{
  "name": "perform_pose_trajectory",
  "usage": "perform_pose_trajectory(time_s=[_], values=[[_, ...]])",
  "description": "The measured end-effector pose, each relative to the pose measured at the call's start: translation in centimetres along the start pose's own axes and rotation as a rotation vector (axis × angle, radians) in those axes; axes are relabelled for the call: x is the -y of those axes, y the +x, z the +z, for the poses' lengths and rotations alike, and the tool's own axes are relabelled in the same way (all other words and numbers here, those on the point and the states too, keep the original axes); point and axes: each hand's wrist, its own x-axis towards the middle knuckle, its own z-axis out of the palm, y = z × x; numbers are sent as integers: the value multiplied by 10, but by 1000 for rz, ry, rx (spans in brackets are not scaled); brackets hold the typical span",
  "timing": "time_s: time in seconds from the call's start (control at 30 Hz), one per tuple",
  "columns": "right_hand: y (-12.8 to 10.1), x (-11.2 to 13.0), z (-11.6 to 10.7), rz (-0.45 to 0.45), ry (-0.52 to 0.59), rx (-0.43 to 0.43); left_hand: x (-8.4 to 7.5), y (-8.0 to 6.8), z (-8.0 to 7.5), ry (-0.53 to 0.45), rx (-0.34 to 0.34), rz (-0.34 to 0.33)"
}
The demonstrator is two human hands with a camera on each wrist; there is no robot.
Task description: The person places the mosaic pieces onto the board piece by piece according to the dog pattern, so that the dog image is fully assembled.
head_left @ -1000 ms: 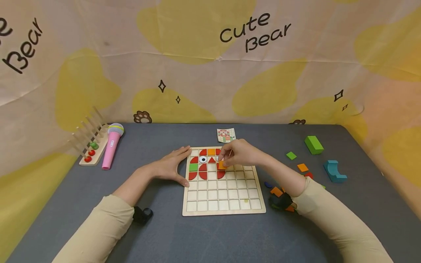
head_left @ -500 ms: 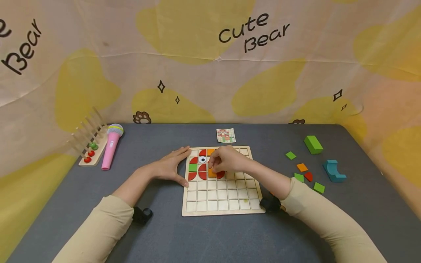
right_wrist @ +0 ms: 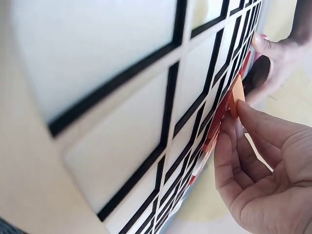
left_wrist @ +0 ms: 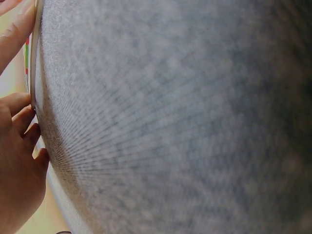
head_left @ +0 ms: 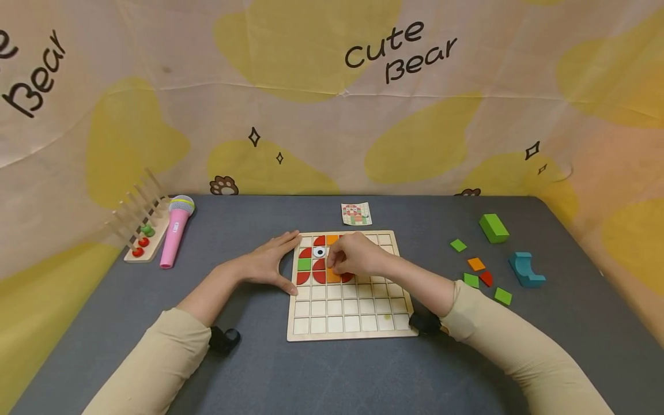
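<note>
A pale wooden grid board lies on the dark table. My left hand rests at its left edge, fingers and thumb spread along the rim; the left wrist view shows fingertips against that edge. My right hand pinches an orange square tile between thumb and fingers. In the right wrist view the tile stands tilted at the board's surface, beside red tiles. On the board's upper left sit red quarter-round tiles, a green square tile and an eye tile. The right hand covers some upper cells.
Loose green, orange and red tiles lie right of the board, with a green block and a teal curved block beyond. A picture card lies behind it. At left are a pink microphone and a pegged stand.
My right hand has moved left and brought the orange tile from the right-hand red tiles to the cell between the red ones, where it now sits lower. My left hand stays put.
</note>
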Motion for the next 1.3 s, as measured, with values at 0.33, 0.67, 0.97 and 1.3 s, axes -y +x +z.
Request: perform_pose_trajectory(time_s=[0.33, 0.67, 0.97, 1.3], values=[[0, 0, 2, 13, -42, -8, -1, 0, -1, 10, -1, 5], [0, -2, 4, 20, -34, 6, -3, 1, -2, 15, -7, 0], [2, -1, 6, -10, -44, 7, -1, -1, 0, 2, -4, -4], [-15, -12, -28, 43, 31, -73, 0, 0, 0, 2, -7, -1]])
